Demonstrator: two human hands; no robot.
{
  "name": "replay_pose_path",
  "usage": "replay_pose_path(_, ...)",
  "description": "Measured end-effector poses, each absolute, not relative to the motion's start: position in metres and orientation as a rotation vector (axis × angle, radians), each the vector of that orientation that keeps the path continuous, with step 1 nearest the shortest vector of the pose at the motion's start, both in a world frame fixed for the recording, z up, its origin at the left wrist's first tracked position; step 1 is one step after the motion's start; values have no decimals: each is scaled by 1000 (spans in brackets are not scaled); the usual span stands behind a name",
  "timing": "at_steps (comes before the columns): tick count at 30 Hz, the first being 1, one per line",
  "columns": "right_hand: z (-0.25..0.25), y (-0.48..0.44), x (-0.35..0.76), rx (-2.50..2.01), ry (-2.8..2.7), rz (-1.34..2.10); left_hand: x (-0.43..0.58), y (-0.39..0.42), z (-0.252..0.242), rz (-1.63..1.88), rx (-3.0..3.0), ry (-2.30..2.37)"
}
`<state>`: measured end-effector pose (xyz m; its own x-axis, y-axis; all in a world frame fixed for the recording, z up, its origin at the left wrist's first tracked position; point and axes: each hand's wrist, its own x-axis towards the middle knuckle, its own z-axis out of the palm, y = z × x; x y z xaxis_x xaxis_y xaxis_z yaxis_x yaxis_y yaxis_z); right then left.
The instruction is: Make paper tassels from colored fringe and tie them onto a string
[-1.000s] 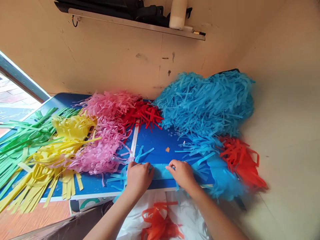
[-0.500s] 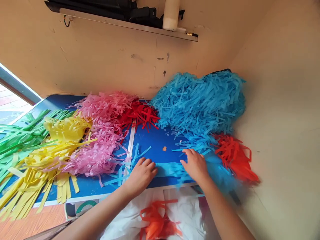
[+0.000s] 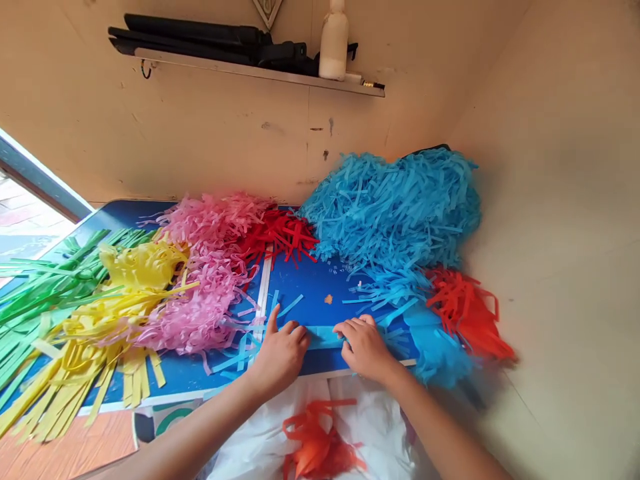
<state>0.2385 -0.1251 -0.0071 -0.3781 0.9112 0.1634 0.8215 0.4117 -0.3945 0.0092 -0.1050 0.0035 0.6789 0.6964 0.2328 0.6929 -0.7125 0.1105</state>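
Note:
A strip of blue fringed tissue paper [image 3: 323, 337] lies flat along the table's near edge, its cut ends spreading out to both sides. My left hand [image 3: 281, 350] is curled over the left part of the strip, one finger sticking up. On the right part, my right hand [image 3: 364, 347] presses down with bent fingers; the fingertips of both hands are partly hidden. Just right of my right hand lies a loose bunch of blue tissue paper [image 3: 440, 350]. Red-orange tissue strips [image 3: 320, 443] rest on white material at my lap.
The blue table [image 3: 295, 283] carries a big blue fringe heap [image 3: 395, 207], a red bunch [image 3: 463, 310], dark red fringe [image 3: 283, 233], pink fringe [image 3: 205, 300], yellow strips [image 3: 143, 267] and green strips [image 3: 65, 283]. A wall shelf [image 3: 225, 72] holds a bottle [image 3: 334, 47].
My right hand has moved left and down onto the blue strip, nearer my left hand. The blue bunch on the right has settled. A finger of my left hand has lifted.

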Motion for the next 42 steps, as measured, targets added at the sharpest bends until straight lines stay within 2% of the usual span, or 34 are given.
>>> replay_pose_path(5, -4, -122, 240, -1518, -2308, 424, -1, -99, 4, 538, 2633, 1246)
replay_pose_path(10, -8, -113, 243, -1599, -2227, 513, -6, -90, 9, 442, 2525, 1259)
replay_pose_path(19, -13, -106, 226, -1881, -2077, 408, 1, -79, 6, 221, 2476, 1523)
replay_pose_path(26, -14, -100, 225, -1936, -2098, 391, 7, -73, 8, 28, 2575, 1535)
replay_pose_path(32, -7, -100, 228, -1938, -2108, 316, 6, -74, 7, 90, 2602, 1624)
replay_pose_path(38, 3, -114, 216, -1455, -2501, 41, 1, -78, 6, 278, 3024, 978)
replay_pose_path(42, -5, -106, 215, -1345, -2567, 130, 6, -82, 13, 319, 2942, 988)
